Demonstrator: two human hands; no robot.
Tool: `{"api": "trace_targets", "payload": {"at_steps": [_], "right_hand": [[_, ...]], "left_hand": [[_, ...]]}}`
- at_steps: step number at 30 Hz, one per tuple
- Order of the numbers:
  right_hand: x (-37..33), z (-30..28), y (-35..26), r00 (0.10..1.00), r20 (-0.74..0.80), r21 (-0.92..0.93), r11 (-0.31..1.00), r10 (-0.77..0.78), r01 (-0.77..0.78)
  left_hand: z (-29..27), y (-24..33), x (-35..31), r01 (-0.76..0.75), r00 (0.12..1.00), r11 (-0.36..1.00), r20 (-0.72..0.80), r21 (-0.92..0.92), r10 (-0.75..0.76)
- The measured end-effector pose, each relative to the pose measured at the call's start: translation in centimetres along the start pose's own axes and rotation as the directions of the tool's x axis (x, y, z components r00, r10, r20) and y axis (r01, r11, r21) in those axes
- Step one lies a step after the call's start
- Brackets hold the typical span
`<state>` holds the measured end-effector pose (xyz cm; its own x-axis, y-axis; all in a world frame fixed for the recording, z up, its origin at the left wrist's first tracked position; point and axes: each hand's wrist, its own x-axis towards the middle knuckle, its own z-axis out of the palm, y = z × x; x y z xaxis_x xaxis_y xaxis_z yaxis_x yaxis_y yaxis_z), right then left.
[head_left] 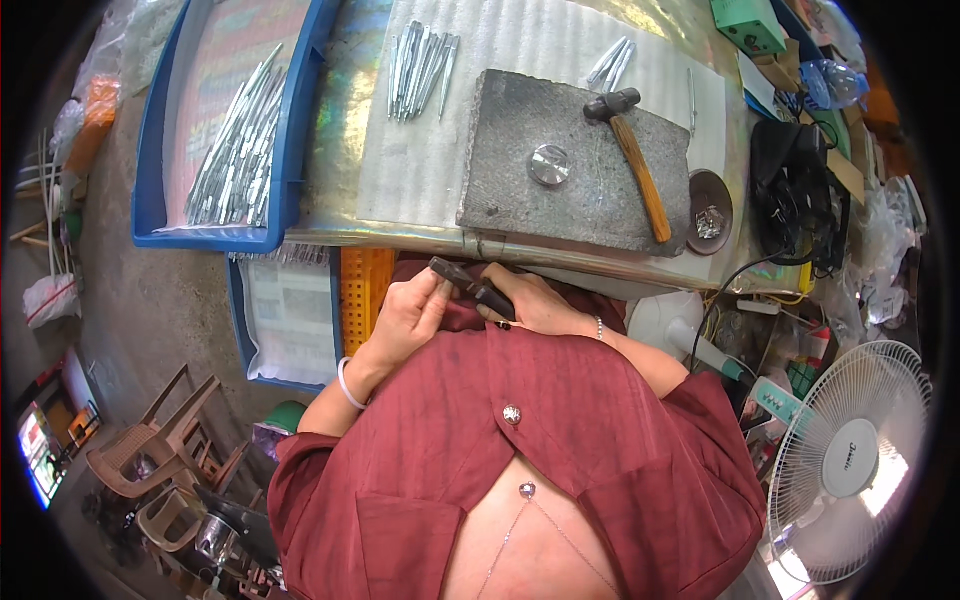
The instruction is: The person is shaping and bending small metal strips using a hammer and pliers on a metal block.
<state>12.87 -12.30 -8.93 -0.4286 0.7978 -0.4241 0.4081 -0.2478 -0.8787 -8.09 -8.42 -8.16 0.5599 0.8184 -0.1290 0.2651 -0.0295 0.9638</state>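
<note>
Low in front of my body, just below the table edge, my right hand (532,303) is closed around the black grip of a small dark tool (456,274) with a blocky metal head. Its exact kind is unclear from here. My left hand (408,312) is pinched at the tool's head, and whatever lies between its fingertips is too small to name. Above my hands, a rough grey block (510,205) rests on the table. On it are a shiny round metal disc (549,166) and a hammer (640,175) with a wooden handle.
Slim silver rods (422,75) lie on white foam, with more rods (240,150) in a blue tray (285,150) at left. Right of the block sits a brown bowl (698,188) of small metal pieces. A white fan (850,460) stands at right, plastic chairs (160,440) at lower left.
</note>
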Motion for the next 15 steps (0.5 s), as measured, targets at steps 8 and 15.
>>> {"api": "trace_targets", "payload": {"at_steps": [8, 15], "right_hand": [[0.0, 0.4, 0.0, 0.998, -0.015, -0.049, 0.997, -0.067, 0.066], [-0.1, 0.6, -0.4, 0.999, 0.027, -0.010, 0.999, -0.039, 0.039]], "left_hand": [[-0.2, -2.6, -1.6, 0.373, 0.926, 0.690, 0.293, -0.620, -0.237], [1.2, -4.0, -2.8, 0.415, 0.908, 0.166, 0.397, -0.894, -0.133]]}}
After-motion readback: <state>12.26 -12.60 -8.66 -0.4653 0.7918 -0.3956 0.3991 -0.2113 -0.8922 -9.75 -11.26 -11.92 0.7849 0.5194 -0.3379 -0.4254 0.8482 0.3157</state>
